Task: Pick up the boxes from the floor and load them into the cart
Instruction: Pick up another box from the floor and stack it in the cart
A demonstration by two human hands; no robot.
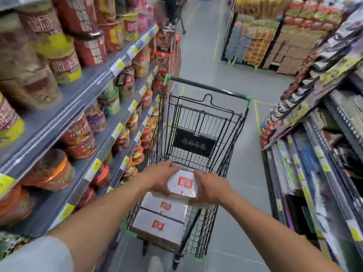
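A black wire shopping cart [235, 122] with green corner caps stands in the aisle in front of me. Over its basket I hold a white box [181, 185] with a red logo. My left hand [161, 178] grips the box's left side and my right hand [211, 188] grips its right side. Two more white boxes with red logos lie in the cart below, one [165, 208] in the middle and one [159, 225] at the near end. No boxes show on the floor.
Shelves of instant noodle cups [78, 138] line the left side, close to the cart. Shelves with packaged goods [314, 154] stand on the right. Grey floor [245, 173] runs between cart and right shelves. My shoe [156, 264] is just behind the cart.
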